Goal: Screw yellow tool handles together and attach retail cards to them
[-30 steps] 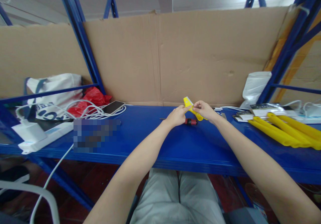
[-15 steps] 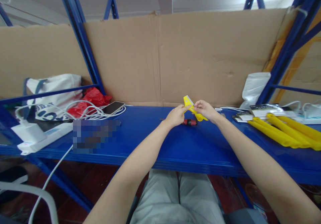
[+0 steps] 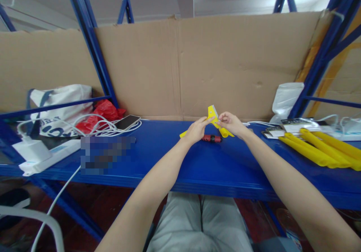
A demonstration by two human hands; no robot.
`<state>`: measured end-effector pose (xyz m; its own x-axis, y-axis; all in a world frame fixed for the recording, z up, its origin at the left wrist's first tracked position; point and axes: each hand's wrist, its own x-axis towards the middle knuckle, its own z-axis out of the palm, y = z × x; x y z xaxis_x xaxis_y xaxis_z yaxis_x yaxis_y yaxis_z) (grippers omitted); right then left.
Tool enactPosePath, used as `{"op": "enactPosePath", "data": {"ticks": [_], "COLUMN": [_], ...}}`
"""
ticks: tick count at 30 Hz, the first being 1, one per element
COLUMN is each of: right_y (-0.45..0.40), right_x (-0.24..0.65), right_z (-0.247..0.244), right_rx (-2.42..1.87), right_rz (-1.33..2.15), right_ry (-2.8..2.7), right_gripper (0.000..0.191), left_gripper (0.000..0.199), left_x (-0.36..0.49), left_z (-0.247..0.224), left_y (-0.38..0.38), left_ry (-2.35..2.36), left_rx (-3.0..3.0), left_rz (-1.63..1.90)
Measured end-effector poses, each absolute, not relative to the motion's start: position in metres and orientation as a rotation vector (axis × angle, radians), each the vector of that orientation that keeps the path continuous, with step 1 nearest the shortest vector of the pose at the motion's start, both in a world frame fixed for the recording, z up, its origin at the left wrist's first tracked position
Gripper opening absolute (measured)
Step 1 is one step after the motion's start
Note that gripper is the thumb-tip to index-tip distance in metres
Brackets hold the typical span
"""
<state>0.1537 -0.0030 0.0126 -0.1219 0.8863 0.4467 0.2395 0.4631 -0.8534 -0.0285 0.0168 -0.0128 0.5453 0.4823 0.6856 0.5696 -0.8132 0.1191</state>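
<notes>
A yellow scraper [image 3: 211, 112] with a pale metal blade strip along one edge is held up just above the table. My left hand [image 3: 195, 131] is closed around it, index finger laid along the head. A yellow end [image 3: 182, 134], perhaps its handle, pokes out left of that hand. My right hand [image 3: 231, 123] pinches at the scraper's right edge, beside a small screw; whatever sits between those fingertips is too small to name. Below the scraper, a red and black screwdriver [image 3: 212, 138] lies on the blue table [image 3: 214, 165], its shaft hidden behind my left hand.
Several yellow handles [image 3: 318, 150] lie at the right beside stacked printed cards [image 3: 300, 125]. A clear plastic bag [image 3: 287, 99] leans by the post. At left are a phone [image 3: 128, 122], white cables [image 3: 98, 128], a power strip [image 3: 53, 158] and a cloth bag [image 3: 62, 109]. Cardboard [image 3: 225, 64] stands behind.
The scraper has turned slightly in my left hand, its head more upright, and a yellow end now shows left of that hand. My right hand stays pinched at nearly the same spot.
</notes>
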Motion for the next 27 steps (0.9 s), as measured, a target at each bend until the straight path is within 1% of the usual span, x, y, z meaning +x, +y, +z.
{"op": "enactPosePath", "data": {"ticks": [10, 14, 19, 22, 27], "right_y": [-0.0036, -0.0032, -0.0029, -0.0038, -0.0063], "right_x": [0.1544, 0.1545, 0.1561, 0.1567, 0.154], "right_z": [0.0133, 0.0135, 0.014, 0.015, 0.0167], "right_rx": [-0.987, -1.001, -1.0, -0.997, -1.027], "right_rz": [0.74, 0.749, 0.814, 0.864, 0.9], "right_ry": [-1.652, -1.622, -1.538, -1.468, -1.37], "right_gripper": [0.023, 0.024, 0.026, 0.024, 0.023], "left_gripper": [0.051, 0.052, 0.05, 0.051, 0.054], "left_x": [-0.0283, -0.0278, -0.026, -0.025, -0.0241], "left_z": [-0.0133, -0.0122, -0.012, -0.0136, -0.0161], "left_y": [0.0181, 0.0164, 0.0131, 0.0134, 0.0159], "left_ry": [-0.874, -0.887, -0.926, -0.937, -0.891], "left_rx": [-2.662, -2.666, -2.641, -2.636, -2.662], "left_rz": [-1.119, -1.065, -0.948, -0.891, -0.925]}}
